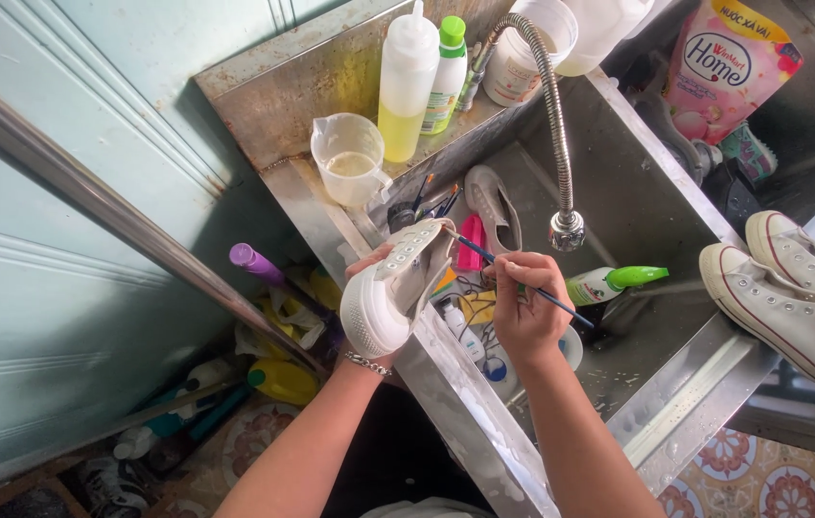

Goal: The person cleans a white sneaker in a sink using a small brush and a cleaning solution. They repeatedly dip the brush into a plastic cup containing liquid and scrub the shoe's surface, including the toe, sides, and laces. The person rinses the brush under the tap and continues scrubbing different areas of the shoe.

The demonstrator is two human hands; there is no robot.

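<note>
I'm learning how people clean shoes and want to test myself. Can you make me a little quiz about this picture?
1. True or false: the left hand holds a white sneaker over the edge of the metal sink.
2. What do the fingers of the right hand pinch? A) a sponge B) a thin paintbrush C) a spoon
3. How many white sneakers rest on the sink's right rim?

Key
1. True
2. B; its tip points at the sneaker.
3. Two high-top sneakers, side by side.
</note>
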